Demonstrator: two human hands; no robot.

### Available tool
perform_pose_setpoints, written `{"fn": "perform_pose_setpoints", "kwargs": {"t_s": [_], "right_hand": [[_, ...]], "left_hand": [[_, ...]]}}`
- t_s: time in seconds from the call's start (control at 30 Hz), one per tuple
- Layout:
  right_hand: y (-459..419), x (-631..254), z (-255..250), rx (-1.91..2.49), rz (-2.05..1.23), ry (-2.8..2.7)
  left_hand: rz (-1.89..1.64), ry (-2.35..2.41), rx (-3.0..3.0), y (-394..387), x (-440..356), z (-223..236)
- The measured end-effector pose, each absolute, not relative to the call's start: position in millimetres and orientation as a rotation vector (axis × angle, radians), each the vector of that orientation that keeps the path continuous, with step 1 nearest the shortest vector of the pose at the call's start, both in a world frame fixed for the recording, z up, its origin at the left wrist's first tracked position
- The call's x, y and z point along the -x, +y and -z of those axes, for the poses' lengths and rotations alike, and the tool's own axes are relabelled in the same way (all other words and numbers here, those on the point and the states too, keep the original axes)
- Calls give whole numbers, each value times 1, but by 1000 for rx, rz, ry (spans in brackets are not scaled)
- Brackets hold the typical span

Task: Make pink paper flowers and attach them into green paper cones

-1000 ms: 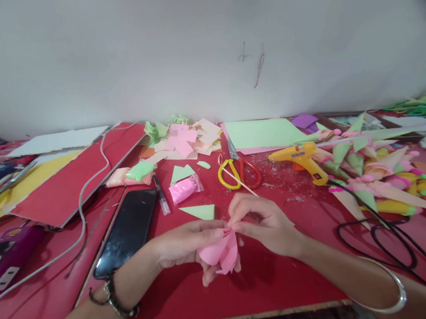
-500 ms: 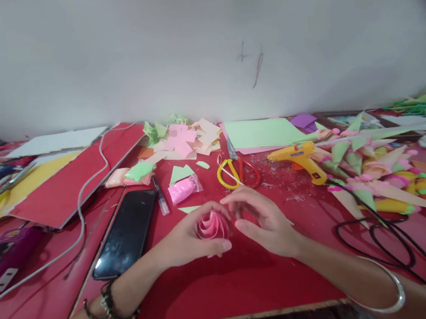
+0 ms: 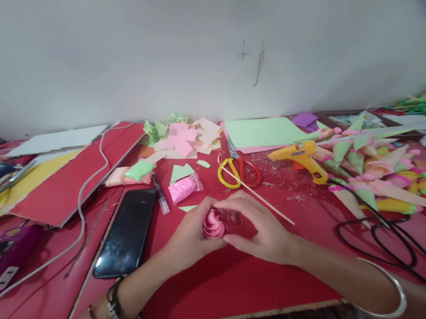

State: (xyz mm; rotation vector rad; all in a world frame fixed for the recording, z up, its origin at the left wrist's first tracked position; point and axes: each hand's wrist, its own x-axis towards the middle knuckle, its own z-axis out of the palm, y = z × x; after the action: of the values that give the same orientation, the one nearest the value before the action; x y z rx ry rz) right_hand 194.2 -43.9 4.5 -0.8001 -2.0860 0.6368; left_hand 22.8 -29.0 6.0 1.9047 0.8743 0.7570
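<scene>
"where's the pink paper swirl [image 3: 214,225]?"

"on the near side of the scissors [image 3: 235,161]; the left hand [image 3: 192,236] is curled snug round it, maybe so the folds don't spring open;"

"and the right hand [image 3: 265,225]?"

"thumb and finger wide apart, tips by the swirl; can't tell if they touch it"

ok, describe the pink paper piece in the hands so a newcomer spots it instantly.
Start at the red table, centre front. The left hand cups the pink paper piece, the right hand curved alongside. Unlike the loose pink scraps and pink packet farther back, its layers curl into a swirl.
</scene>
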Motion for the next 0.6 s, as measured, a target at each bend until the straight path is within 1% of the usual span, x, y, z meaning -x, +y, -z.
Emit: {"fn": "perform_pose_setpoints", "kwargs": {"t_s": [0.3, 0.6], "right_hand": [[-44, -196, -4, 832, -564, -2195], [-44, -197, -5, 812, -582, -2267]], "left_hand": [[-726, 848, -1911, -26, -22, -4], [-681, 780, -1819, -27, -22, -2]]}}
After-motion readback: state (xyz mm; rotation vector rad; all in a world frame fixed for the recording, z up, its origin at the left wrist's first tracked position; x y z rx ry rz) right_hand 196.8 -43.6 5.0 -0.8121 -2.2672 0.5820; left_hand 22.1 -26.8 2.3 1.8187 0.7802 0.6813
